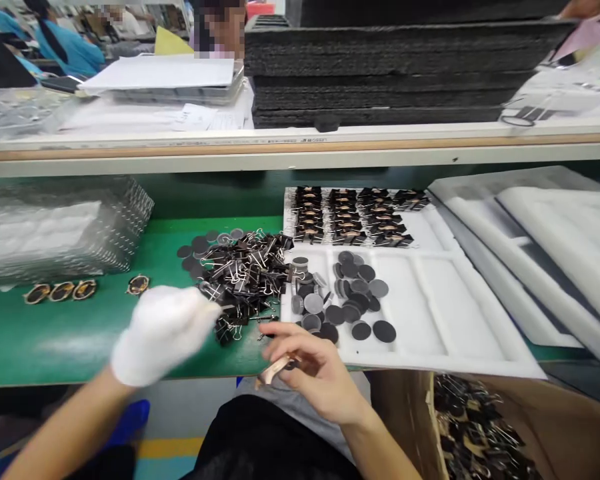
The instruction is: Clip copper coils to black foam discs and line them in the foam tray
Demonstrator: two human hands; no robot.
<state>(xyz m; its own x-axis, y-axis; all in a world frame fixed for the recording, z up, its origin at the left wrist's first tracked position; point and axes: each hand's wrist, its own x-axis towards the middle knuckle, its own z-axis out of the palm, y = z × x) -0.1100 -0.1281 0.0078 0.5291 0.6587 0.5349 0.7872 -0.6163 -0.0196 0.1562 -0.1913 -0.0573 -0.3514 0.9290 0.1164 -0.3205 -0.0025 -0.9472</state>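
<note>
My left hand [165, 333], in a white glove, is over the green mat at the left edge of a heap of black binder clips [250, 273]. Motion smears its fingers, so I cannot make out whether they hold anything. My bare right hand [315, 367] is in front of the table edge, thumb and fingers closed on a small rose-gold watch case [276, 370] with a dark part at its side. Several similar gold-rimmed watch cases [61, 291] lie in a row at the left. Black and grey discs [355, 293] are scattered on a white foam tray [480, 347].
Clipped pieces [347, 217] stand in rows at the tray's back. Clear plastic trays [65, 227] are stacked left, white foam trays [555, 247] lean right. A cardboard box [405, 413] of clips is below right. Black foam sheets [390, 73] fill the shelf; people [65, 47] sit beyond.
</note>
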